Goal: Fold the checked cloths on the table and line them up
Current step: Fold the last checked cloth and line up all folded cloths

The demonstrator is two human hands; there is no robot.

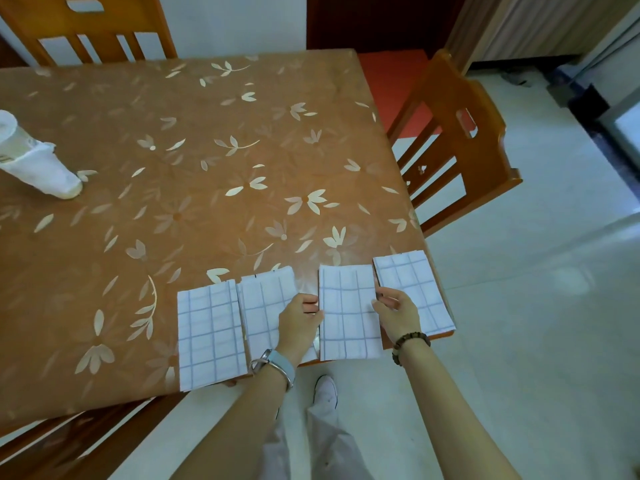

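head view | four folded checked cloths (209, 334) lie side by side along the near edge of the table (207, 150) | left hand (299, 320) grips the left edge of the third cloth (348, 313), fingers curled | right hand (396, 315) pinches its right edge

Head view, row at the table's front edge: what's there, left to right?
first checked cloth → second checked cloth → left hand → third checked cloth → right hand → fourth checked cloth

A brown flower-patterned table (207, 150) stood on a pale glossy floor (554, 289), one wooden chair (86, 22) at eleven o'clock, a second chair (491, 150) at two.
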